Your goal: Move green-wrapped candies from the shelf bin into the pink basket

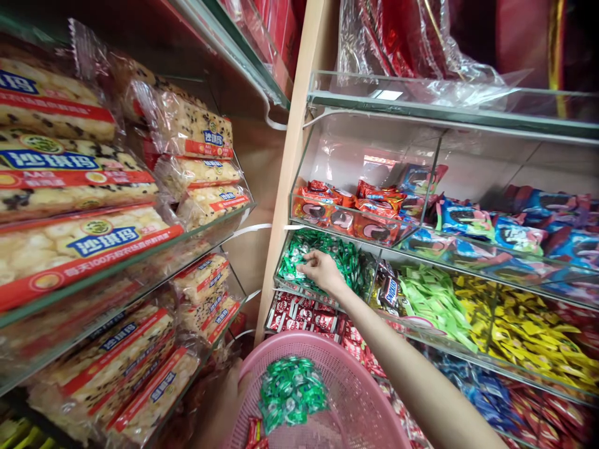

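Note:
A pink mesh basket (369, 380) is at the bottom centre, with a pile of green-wrapped candies (292, 393) and a few red packets (255, 433) inside. My left hand (224, 393), dim and blurred, grips the basket's left rim. Over the green candies (344, 255) in a clear shelf bin, my right hand (321, 269) has its fingertips pinched together at the candies. Whatever is between those fingers is too small to make out.
Glass shelves of wrapped snack bars (79, 162) rise close on the left. A wooden post (291, 143) stands between the shelf units. Bins of yellow packets (528, 330), light green packets (435, 299) and red-and-white packets (299, 315) lie to the right and below.

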Demonstrator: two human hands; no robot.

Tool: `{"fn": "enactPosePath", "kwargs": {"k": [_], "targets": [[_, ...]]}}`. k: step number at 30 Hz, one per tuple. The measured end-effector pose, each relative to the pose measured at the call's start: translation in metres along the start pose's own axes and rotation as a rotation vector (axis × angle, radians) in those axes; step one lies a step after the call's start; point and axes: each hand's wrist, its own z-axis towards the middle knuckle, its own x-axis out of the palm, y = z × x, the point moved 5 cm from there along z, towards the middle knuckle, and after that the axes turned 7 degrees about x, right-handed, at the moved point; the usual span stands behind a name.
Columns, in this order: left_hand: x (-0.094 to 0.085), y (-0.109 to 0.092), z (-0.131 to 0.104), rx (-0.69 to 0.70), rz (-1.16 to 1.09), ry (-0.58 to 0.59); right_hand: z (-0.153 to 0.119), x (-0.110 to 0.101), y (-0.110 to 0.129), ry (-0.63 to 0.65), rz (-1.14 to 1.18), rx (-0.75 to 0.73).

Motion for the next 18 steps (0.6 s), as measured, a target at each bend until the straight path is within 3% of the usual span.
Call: {"fn": "enactPosePath", "kwargs": {"k": [3, 6, 10, 18], "targets": [[0.001, -0.001, 0.000, 0.012, 0.053, 0.014, -0.005, -0.003, 0.003, -0.073, -0.236, -0.034], [0.001, -0.002, 0.001, 0.012, 0.044, 0.015, -0.010, -0.003, 0.008, -0.067, -0.334, -0.057], [0.003, 0.001, 0.002, 0.018, 0.024, -0.008, -0.014, 0.002, 0.013, -0.044, -0.299, -0.083], [0.006, 0.004, 0.001, -0.001, -0.051, -0.029, -0.008, 0.004, 0.015, -0.121, -0.130, -0.201]]}}
